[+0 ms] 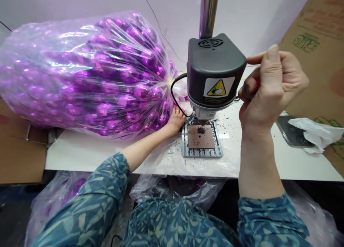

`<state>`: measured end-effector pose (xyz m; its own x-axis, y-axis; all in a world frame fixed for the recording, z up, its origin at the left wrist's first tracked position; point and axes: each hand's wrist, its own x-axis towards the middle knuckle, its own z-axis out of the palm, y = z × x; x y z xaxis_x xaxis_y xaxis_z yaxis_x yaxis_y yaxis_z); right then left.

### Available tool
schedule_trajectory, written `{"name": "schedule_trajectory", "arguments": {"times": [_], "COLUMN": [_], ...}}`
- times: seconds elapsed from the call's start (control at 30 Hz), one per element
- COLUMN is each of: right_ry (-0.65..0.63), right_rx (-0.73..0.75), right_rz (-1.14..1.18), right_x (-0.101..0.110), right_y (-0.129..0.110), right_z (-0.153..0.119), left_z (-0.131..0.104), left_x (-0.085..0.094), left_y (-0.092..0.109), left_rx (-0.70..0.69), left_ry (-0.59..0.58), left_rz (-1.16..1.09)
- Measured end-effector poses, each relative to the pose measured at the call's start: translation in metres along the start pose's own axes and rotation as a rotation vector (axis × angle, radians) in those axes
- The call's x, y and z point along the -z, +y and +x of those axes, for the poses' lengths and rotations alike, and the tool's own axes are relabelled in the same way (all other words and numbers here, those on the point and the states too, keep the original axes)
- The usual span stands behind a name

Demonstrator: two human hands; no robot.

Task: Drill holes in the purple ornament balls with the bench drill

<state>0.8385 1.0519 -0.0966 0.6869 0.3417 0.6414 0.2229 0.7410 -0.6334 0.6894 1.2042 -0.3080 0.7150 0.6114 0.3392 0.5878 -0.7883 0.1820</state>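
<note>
A small black drill press [215, 67] with a yellow hand-warning sticker stands before me on a metal post. My right hand [271, 82] is closed at the right side of its head, wrapped round the press's handle. Only a bit of red shows between the fingers. My left hand [177, 118] lies low by the back left corner of the grey slotted base [202, 153], fingers stretched out, next to the gathered neck of the bag. Under the chuck is a brown square plate [201, 141] with a hole and dark shavings on it.
A big clear bag of shiny purple faceted balls [107, 75] fills the left of the white table [88, 157]. A phone [291, 132] and crumpled white tissue [317, 132] lie at right. Cardboard boxes [317, 67] stand at both sides. A black cable loops from the press.
</note>
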Motion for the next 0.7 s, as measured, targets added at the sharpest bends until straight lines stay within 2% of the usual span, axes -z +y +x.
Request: {"name": "schedule_trajectory", "arguments": {"times": [0.1,0.17,0.27,0.37,0.47,0.53,0.6,0.7], "right_ry": [0.003,0.0,0.001,0.006,-0.003,-0.011,-0.011,-0.01], "right_rx": [-0.016,-0.021,-0.014,0.005,0.008,0.001,-0.005,-0.011], "right_rz": [-0.011,-0.015,-0.007,0.018,0.034,0.023,0.002,-0.02], "right_x": [0.0,0.0,-0.001,-0.002,-0.001,-0.001,-0.001,-0.001], "right_y": [0.0,0.001,0.003,0.005,0.005,0.005,0.004,0.003], "right_z": [0.001,0.002,0.002,0.002,0.002,0.002,0.002,0.001], "left_z": [-0.036,-0.058,-0.08,-0.087,-0.083,-0.078,-0.074,-0.071], "left_x": [0.019,0.033,0.049,0.058,0.063,0.064,0.062,0.053], "left_y": [0.003,0.007,0.02,0.038,0.054,0.06,0.064,0.064], "left_rx": [-0.04,-0.045,0.002,0.207,0.449,0.532,0.556,0.535], "left_ry": [-0.014,0.035,0.162,0.247,0.147,0.042,-0.024,-0.053], "left_rz": [0.02,-0.064,-0.366,-0.839,-1.333,-1.543,-1.62,-1.577]}}
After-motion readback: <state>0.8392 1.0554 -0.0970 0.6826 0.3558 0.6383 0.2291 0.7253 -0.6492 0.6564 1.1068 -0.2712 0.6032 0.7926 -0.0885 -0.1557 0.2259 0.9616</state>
